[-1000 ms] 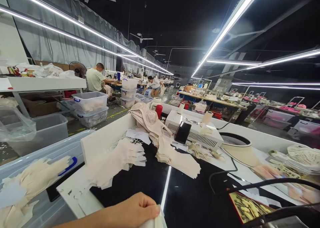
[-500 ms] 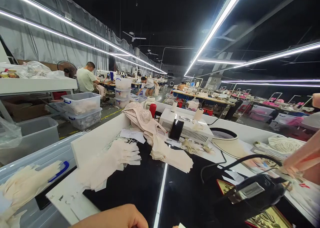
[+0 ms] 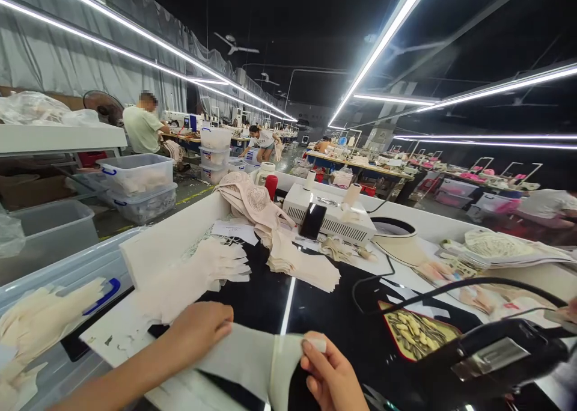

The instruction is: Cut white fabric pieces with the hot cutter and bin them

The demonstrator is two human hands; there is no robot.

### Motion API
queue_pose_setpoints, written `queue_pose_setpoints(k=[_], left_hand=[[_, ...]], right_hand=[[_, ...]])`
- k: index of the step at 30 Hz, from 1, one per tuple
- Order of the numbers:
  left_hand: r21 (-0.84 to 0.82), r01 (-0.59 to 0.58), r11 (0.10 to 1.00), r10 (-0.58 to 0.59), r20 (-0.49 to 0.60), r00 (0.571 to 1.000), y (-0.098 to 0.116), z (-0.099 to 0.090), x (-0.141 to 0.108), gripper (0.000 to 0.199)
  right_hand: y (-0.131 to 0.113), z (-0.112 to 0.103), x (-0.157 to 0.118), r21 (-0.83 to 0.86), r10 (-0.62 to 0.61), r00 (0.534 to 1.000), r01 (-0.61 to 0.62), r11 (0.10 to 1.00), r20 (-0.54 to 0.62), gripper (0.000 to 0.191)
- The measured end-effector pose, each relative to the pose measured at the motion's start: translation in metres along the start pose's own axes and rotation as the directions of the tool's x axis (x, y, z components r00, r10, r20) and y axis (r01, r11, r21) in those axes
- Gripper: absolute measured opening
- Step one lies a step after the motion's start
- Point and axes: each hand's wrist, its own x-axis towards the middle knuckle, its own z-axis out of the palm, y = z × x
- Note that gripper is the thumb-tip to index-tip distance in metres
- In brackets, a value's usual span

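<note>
A pale, thin piece of cloth [image 3: 246,354] stretches between my two hands above the black tabletop [image 3: 333,309]. My left hand [image 3: 202,324] is curled over its left part, fingers closed at the edge. At the other end, my right hand [image 3: 333,369] pinches a corner between thumb and finger. Left of my left hand lies a fanned stack of cream fabric pieces [image 3: 193,279]. Beyond the hands rests a second stack of cream pieces [image 3: 306,267], joined to a lace-patterned beige bundle [image 3: 247,197].
A white control box [image 3: 333,210] carries thread cones, with a phone [image 3: 313,220] leaning on it. To the right are a red-rimmed tray [image 3: 396,351] of peanuts and seeds and a black corded device [image 3: 500,363]. A blue-handled bin [image 3: 101,255] stands left. Several people work farther back.
Both hands have risen into view with the pale cloth between them. The black device at right has shifted right and down, uncovering more of the tray. The view has tilted slightly.
</note>
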Motion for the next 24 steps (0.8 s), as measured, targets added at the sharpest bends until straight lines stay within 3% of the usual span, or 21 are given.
queue_pose_setpoints(k=[2,3,5,7,9,10,15,18,21,24], left_hand=[[0.164,-0.072,0.984,0.102,-0.179,0.979,0.002,0.009,0.006,0.019],[0.220,-0.130,0.967,0.188,-0.265,0.946,0.005,0.014,0.007,0.022],[0.245,-0.343,0.907,0.414,-0.362,0.835,0.016,0.025,0.007,0.026],[0.194,-0.572,0.797,0.597,-0.389,0.701,0.031,0.036,0.005,0.025],[0.165,-0.684,0.711,0.682,-0.401,0.612,0.042,0.048,0.003,0.021],[0.160,-0.706,0.690,0.698,-0.404,0.591,0.046,0.054,0.002,0.018],[0.133,-0.719,0.682,0.699,-0.408,0.587,0.043,0.081,0.005,0.019],[0.104,-0.718,0.688,0.687,-0.411,0.599,0.038,0.087,0.006,0.021],[0.088,-0.712,0.697,0.677,-0.409,0.612,0.037,0.086,0.005,0.022],[0.067,-0.698,0.713,0.664,-0.382,0.643,0.039,0.081,0.002,0.023]], right_hand=[[-0.003,0.001,0.004,0.001,0.009,1.000,-0.009,1.000,-0.009,0.049],[-0.004,0.000,0.006,-0.002,0.013,1.000,-0.013,1.000,-0.013,0.048],[-0.005,-0.002,0.010,-0.012,0.014,1.000,-0.014,1.000,-0.014,0.047],[-0.006,-0.005,0.013,-0.029,0.002,1.000,-0.003,1.000,-0.019,0.046],[-0.006,-0.009,0.016,-0.050,-0.030,0.999,0.028,0.998,-0.038,0.048],[-0.007,-0.011,0.018,-0.063,-0.057,0.997,0.054,0.997,-0.056,0.050],[-0.007,-0.020,0.016,-0.211,-0.238,0.961,0.205,0.956,-0.139,0.049],[-0.003,-0.021,0.008,-0.364,-0.331,0.938,0.275,0.890,-0.101,0.042],[0.004,-0.021,0.001,-0.493,-0.412,0.911,0.372,0.786,0.030,0.030],[0.013,-0.024,0.003,-0.668,-0.477,0.830,0.532,0.520,0.289,0.024]])
